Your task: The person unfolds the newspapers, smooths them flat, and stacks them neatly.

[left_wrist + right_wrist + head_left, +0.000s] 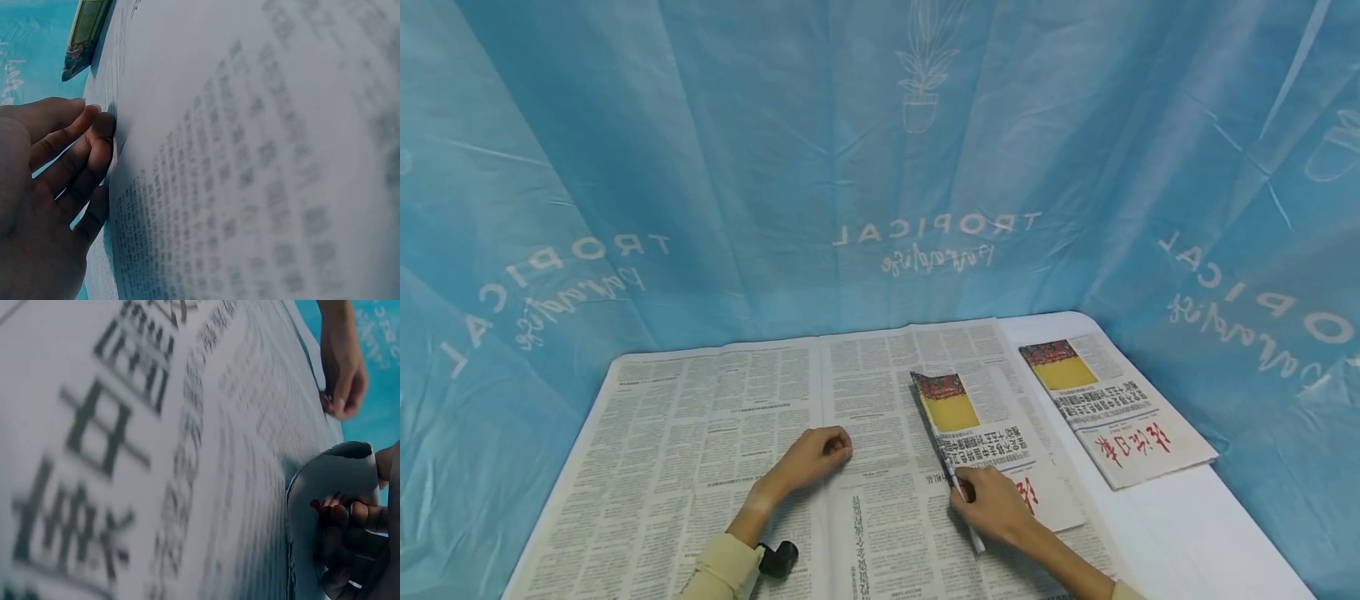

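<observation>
A folded newspaper point(1000, 433) with a red and yellow picture lies on an opened newspaper sheet point(700, 433). My right hand point(996, 504) pinches its left edge near the bottom corner, and that edge stands raised off the sheet. In the right wrist view, the fingers point(340, 519) curl around the bent edge of the paper point(350, 472). To the left, my left hand point(815, 457) rests on the opened sheet with loosely curled fingers and nothing in them. The left wrist view shows the raised picture corner of the folded newspaper point(87, 37) beyond that hand.
A second folded newspaper point(1116, 417) with the same picture lies at the right on the white table point(1195, 533). Blue curtains point(790, 167) with printed lettering hang behind and at both sides. A black band with a round part point(778, 560) is on my left wrist.
</observation>
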Demonstrator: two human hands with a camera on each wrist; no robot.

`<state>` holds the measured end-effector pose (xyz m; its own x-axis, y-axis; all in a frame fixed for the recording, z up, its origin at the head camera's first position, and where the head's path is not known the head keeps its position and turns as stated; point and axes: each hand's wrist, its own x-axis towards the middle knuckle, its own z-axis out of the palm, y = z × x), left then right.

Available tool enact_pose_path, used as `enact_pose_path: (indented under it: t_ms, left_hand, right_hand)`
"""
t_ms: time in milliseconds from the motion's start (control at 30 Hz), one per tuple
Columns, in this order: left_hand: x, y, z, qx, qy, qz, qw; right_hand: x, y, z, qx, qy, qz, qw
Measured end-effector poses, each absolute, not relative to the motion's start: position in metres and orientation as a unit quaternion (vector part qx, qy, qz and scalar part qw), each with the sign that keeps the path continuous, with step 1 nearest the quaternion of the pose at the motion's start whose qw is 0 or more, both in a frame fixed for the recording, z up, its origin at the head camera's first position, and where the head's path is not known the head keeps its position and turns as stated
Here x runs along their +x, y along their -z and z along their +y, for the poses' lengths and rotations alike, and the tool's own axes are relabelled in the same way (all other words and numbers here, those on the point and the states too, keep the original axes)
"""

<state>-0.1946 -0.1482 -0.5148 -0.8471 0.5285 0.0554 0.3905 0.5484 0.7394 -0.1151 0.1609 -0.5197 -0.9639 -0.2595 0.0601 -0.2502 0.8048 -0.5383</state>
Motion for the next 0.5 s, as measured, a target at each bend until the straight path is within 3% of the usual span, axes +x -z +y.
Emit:
enact_pose_path:
  t_ms: [500]
  left_hand:
    - [-0.195, 0.520, -0.152, 0.246, -0.418, 0.871, 0.081]
  right_hand:
    - [-0.105, 0.519, 0.129, -0.168, 0.280, 0.945, 0.003]
